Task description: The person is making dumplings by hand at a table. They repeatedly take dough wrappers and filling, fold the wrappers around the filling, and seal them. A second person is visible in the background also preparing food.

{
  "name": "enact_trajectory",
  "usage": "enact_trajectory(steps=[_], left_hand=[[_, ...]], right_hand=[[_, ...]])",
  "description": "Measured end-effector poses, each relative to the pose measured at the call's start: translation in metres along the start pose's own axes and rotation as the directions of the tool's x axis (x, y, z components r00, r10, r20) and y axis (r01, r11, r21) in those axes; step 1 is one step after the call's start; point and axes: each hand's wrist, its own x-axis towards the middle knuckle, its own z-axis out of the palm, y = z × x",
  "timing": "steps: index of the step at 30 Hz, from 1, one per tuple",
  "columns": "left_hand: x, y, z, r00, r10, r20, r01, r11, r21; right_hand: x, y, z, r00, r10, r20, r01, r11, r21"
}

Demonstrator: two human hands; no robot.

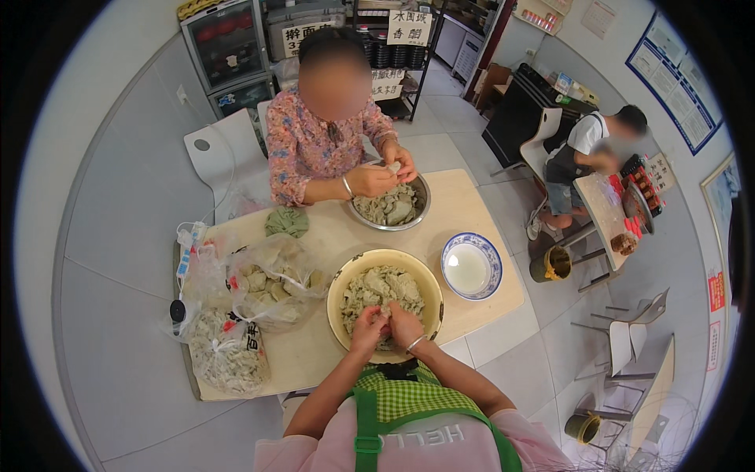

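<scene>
Over a cream enamel basin (336,308) at the table's near edge, my left hand (367,332) and my right hand (406,326) meet, fingers closed together. Between their fingertips is a small pale grey-green piece (385,310), too small to name. Soft, torn-looking grey-green pieces (393,285) of the same colour fill the basin beneath them. A bracelet circles my right wrist. Across from me, a person in a flowered blouse (292,145) pinches a pale piece over a steel bowl (425,206) that holds similar stuff.
A blue-and-white bowl (472,266) of cloudy liquid stands right of the basin. Plastic bags (230,358) of grey-green pieces, a green bundle (287,223) and a power strip (187,248) occupy the table's left. Another person (582,141) sits at a side table, far right.
</scene>
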Motion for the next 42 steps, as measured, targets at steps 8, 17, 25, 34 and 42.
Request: enact_trajectory(steps=[8,17,25,34,42], left_hand=[[0.006,-0.001,-0.012,0.996,0.084,0.009,-0.084,0.995,0.054],[-0.003,0.006,-0.006,0.977,0.149,0.155,-0.195,0.919,0.342],[0.036,0.018,-0.016,0.812,0.558,0.171,-0.402,0.321,0.858],[0.053,0.012,-0.009,0.856,0.385,0.346,-0.319,-0.133,0.938],[0.050,0.008,-0.022,0.821,0.527,0.218,-0.446,0.355,0.822]], right_hand=[[0.002,0.016,0.003,0.975,-0.208,-0.081,0.222,0.939,0.263],[0.007,0.049,0.024,0.986,0.076,-0.150,0.008,0.869,0.496],[0.009,0.058,0.006,0.973,0.220,-0.076,-0.095,0.671,0.735],[0.011,0.049,0.017,0.988,0.033,-0.153,0.034,0.909,0.414],[0.017,0.051,0.027,0.974,0.220,-0.061,-0.167,0.869,0.465]])
